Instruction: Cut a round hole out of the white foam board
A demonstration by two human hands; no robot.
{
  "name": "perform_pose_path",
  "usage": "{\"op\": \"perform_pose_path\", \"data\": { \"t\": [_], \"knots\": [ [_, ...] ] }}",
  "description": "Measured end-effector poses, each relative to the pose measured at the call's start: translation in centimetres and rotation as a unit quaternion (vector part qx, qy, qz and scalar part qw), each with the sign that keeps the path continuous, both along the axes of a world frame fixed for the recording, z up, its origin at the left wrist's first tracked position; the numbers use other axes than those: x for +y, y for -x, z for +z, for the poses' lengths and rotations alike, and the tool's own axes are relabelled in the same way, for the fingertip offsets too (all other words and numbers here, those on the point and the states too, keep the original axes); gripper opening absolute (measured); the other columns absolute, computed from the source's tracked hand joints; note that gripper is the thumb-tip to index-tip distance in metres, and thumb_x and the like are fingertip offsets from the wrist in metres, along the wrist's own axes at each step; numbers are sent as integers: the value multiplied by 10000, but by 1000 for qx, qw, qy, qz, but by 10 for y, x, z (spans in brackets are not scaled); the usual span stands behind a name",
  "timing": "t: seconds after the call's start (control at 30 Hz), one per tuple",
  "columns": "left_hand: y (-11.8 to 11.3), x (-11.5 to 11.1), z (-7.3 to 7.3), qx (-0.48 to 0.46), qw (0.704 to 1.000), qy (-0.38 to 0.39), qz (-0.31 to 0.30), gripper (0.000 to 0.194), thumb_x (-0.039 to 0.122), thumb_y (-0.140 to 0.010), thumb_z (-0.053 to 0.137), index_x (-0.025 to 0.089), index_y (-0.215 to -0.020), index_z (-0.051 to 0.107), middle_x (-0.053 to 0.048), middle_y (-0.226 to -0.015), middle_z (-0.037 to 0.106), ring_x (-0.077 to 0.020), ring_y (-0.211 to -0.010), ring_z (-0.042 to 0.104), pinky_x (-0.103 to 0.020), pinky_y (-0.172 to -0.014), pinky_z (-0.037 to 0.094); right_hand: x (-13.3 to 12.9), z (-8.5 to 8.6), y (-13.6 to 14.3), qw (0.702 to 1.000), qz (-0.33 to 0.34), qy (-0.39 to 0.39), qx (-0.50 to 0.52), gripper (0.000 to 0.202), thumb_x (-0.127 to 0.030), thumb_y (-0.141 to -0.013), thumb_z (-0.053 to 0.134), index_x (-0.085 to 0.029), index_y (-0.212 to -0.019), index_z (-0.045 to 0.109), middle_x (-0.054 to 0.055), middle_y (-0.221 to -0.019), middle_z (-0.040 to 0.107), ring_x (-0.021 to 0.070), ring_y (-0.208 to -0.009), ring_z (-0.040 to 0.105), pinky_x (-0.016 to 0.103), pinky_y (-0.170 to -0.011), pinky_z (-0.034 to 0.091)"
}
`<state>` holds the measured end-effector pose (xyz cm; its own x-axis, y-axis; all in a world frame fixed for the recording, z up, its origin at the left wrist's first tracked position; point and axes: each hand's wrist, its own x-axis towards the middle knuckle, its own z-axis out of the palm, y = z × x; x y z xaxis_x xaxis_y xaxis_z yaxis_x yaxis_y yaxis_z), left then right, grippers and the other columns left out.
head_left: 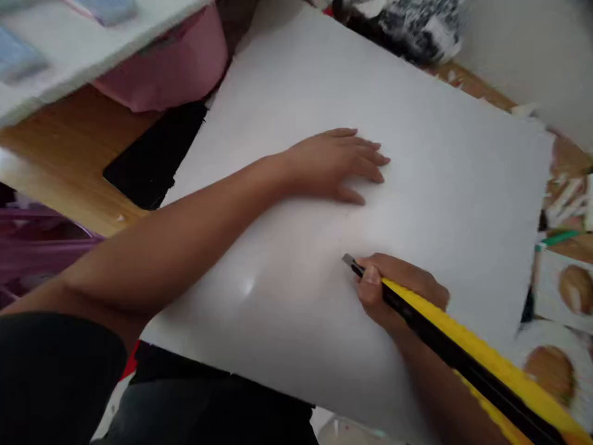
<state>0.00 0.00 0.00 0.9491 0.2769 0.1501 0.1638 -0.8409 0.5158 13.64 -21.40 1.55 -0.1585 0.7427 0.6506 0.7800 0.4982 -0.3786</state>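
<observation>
A large white sheet [463, 185] with a smooth, slightly shiny surface fills the middle of the head view. My left hand [336, 164] lies flat on it near the centre, fingers spread and holding nothing. Lower and to the right, my right hand [398, 287] is wrapped round a yellow and black utility knife [445, 340]. Its short metal blade tip sticks out past my thumb, pointing to the upper left, close to the sheet's surface. Whether the tip touches the sheet I cannot tell.
A pink basin [171, 68] and a white shelf edge [92, 65] are at the upper left. A black flat piece [152, 154] lies on the wooden surface [69, 139]. Round brown items on white [551, 374] sit at the right, and a patterned bundle [421, 28] at the top.
</observation>
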Motion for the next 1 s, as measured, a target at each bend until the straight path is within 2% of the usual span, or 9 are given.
{"op": "perform_pose_path", "data": {
  "t": [0.2, 0.37, 0.57, 0.77, 1.0],
  "knots": [
    [1, 0, 1, 5, 1000, -2, -3, 510, 505, -880, 573, 309, -1349, 619, 39, -1545, 451, -296, -1465, 355, -499, -1244, 160, -1, 10, -1, 995, -15, 99, 16, 145, -80, -822, 606, -188, -881, 683, -30, -621, 693, 136, -468, 655, 234, -495, 586],
    [1, 0, 1, -4, 1000, 9, -3, 489, 507, -872, 576, 354, -1333, 629, 62, -1521, 481, -315, -1453, 367, -508, -1241, 156, 0, 8, 1, 996, -23, 79, 24, 140, -107, -831, 610, -201, -902, 685, -17, -656, 716, 156, -497, 673, 256, -510, 594],
    [1, 0, 0, 1, 1000, 11, -3, 496, 531, -875, 555, 354, -1334, 622, 71, -1520, 480, -309, -1457, 357, -493, -1244, 142, 2, 4, 1, 999, 4, 38, 4, 169, -73, -813, 601, -187, -916, 673, -13, -659, 711, 153, -483, 668, 252, -512, 597],
    [1, 0, 1, 8, 1000, 7, -1, 502, 513, -874, 562, 337, -1341, 620, 71, -1531, 464, -309, -1465, 350, -492, -1247, 139, -1, 10, 2, 993, -31, 111, 2, 111, -120, -844, 599, -199, -874, 671, -7, -669, 723, 152, -493, 676, 254, -536, 603],
    [2, 1, 1, -7, 1000, 16, -5, 492, 523, -874, 574, 353, -1333, 622, 64, -1520, 483, -310, -1454, 367, -512, -1243, 151, 6, 11, 7, 992, -22, 120, -28, 117, -200, -880, 557, -220, -803, 642, -47, -578, 661, 100, -435, 604, 191, -474, 520]
  ]
}}
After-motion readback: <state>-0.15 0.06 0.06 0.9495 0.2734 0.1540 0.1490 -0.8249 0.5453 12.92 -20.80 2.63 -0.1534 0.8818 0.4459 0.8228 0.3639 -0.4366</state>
